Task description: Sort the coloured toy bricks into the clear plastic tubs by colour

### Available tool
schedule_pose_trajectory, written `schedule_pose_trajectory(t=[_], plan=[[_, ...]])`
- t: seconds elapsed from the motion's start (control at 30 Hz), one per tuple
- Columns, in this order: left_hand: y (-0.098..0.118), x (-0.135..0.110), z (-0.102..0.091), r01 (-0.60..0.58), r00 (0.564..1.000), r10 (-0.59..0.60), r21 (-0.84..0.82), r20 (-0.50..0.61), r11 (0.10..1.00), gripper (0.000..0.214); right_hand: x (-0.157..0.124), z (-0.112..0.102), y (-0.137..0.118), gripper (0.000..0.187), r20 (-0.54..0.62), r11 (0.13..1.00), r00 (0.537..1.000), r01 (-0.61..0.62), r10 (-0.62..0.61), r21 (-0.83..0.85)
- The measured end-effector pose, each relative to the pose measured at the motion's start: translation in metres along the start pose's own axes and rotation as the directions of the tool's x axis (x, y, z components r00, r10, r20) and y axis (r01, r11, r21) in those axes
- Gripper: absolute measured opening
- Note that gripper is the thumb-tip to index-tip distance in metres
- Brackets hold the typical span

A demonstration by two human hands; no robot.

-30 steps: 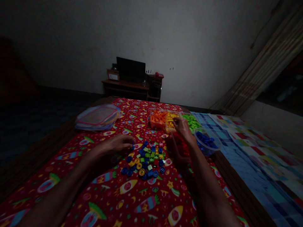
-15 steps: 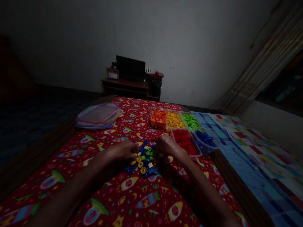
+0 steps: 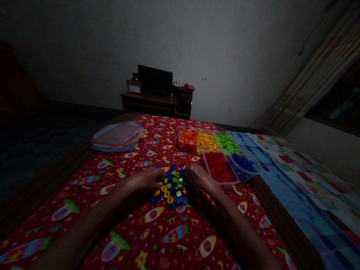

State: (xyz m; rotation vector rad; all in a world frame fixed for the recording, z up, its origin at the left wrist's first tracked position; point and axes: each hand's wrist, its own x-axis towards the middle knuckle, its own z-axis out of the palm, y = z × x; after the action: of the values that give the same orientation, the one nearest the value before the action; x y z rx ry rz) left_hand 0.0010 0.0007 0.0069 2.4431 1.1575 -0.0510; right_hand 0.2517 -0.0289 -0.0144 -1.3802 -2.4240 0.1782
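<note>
Head camera: worn above the near end of the red cloth (image 3: 157, 247)
Facing: forward and down, to the wall (image 3: 225, 56)
Forearms (image 3: 104, 202): closest, entering at the bottom edge
Loose pieces (image 3: 174, 183): mid-distance, below centre
Monitor (image 3: 155, 80): far, small, above centre

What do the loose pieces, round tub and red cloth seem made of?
Loose pieces: probably hard plastic with a smooth finish, judging by their even, bright colours and moulded shapes.
Round tub: likely clear, smooth plastic, since blue shows through its wall.
Red cloth: maybe matte printed fabric, given its rocket pattern, though dim light hides any weave.
</note>
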Motion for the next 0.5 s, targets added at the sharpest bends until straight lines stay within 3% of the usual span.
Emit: schedule_pose_trajectory(t=[0.17,0.33,0.5], plan=[[-0.006,0.001,0.0,-0.018,1.0,0.017,-0.036,-0.026,0.999,0.013,-0.002,-0.01,-0.003,0.007,-0.071,0.995,0.995,0.069,-0.064,0.069],[-0.019,-0.002,-0.013,-0.023,0.992,0.0,-0.182,-0.128,0.983,0.019,-0.001,-0.028,-0.036,0.015,-0.065,0.98,0.991,0.126,-0.117,0.154],[-0.023,-0.01,-0.021,-0.021,0.999,0.014,-0.219,-0.033,0.975,0.029,-0.002,-0.009,-0.073,0.018,0.021,0.966,0.97,0.24,-0.242,0.093]])
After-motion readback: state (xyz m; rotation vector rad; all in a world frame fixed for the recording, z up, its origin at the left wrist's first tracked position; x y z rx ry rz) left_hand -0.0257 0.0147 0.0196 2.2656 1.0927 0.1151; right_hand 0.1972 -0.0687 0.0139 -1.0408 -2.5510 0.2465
